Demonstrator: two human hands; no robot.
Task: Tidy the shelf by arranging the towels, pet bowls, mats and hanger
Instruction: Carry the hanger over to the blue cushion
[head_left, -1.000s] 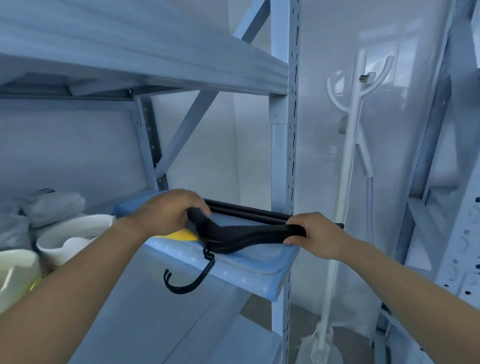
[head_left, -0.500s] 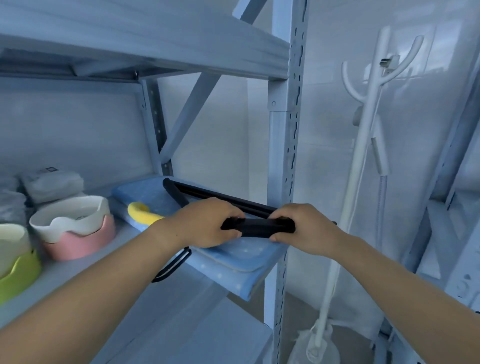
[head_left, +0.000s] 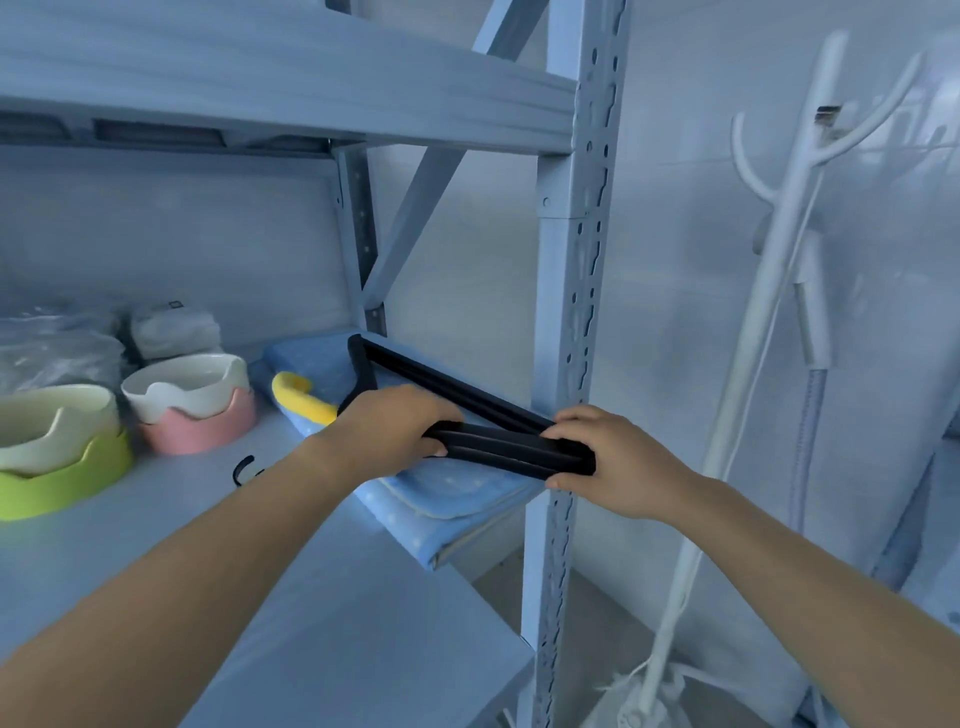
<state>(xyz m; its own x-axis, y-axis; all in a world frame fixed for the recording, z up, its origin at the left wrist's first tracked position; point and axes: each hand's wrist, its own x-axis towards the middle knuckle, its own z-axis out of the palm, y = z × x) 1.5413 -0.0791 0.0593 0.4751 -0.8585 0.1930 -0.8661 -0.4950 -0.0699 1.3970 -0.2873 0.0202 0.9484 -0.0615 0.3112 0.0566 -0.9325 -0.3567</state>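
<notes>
A black hanger (head_left: 498, 444) lies on the folded blue mats (head_left: 452, 488) at the right end of the shelf. My left hand (head_left: 395, 423) grips its middle and my right hand (head_left: 597, 457) holds its right end by the upright post. Its hook (head_left: 244, 467) pokes out to the left of my left forearm. A yellow piece (head_left: 298, 397) sticks out from the mats. A white bowl in a pink base (head_left: 192, 405) and a white bowl in a green base (head_left: 57, 452) stand to the left. Folded white towels (head_left: 174, 325) sit behind them.
The shelf's metal post (head_left: 571, 312) stands right next to my right hand. A diagonal brace (head_left: 426, 182) crosses behind the mats. A white coat stand (head_left: 779, 291) rises to the right of the shelf. Clear plastic wrapping (head_left: 52, 348) lies at the back left.
The hanger has gone from raised and tilted to lying flat on the blue mats. Both hands lowered with it, and the view shifted so the bowls show more fully.
</notes>
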